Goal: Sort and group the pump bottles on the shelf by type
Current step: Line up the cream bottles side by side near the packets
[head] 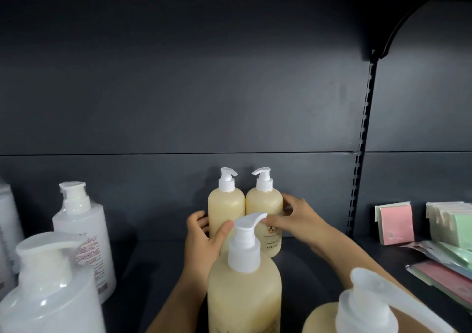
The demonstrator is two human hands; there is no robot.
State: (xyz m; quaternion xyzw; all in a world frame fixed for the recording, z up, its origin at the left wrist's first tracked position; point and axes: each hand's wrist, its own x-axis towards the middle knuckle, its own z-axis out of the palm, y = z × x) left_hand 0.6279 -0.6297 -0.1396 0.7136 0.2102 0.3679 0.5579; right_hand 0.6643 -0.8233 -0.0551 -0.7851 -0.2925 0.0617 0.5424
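Grip on both sides: left hand (201, 233) wraps the left cream bottle (224, 210), right hand (296, 220) curls round the right cream bottle (263, 205). The two are upright and touching, at the back of the shelf (158, 268). Best play, I'd say: squeeze low on the bodies, keep them flush, slide rather than lift by the pumps. Watch the front cream bottle (242, 294), just nearer than both wrists, spout up between the thumbs, easy to knock. A fourth cream bottle (319, 320) sits below the right forearm. White bottles (84, 230) stand well left of the left hand, packets (394, 222) well right of the right hand.
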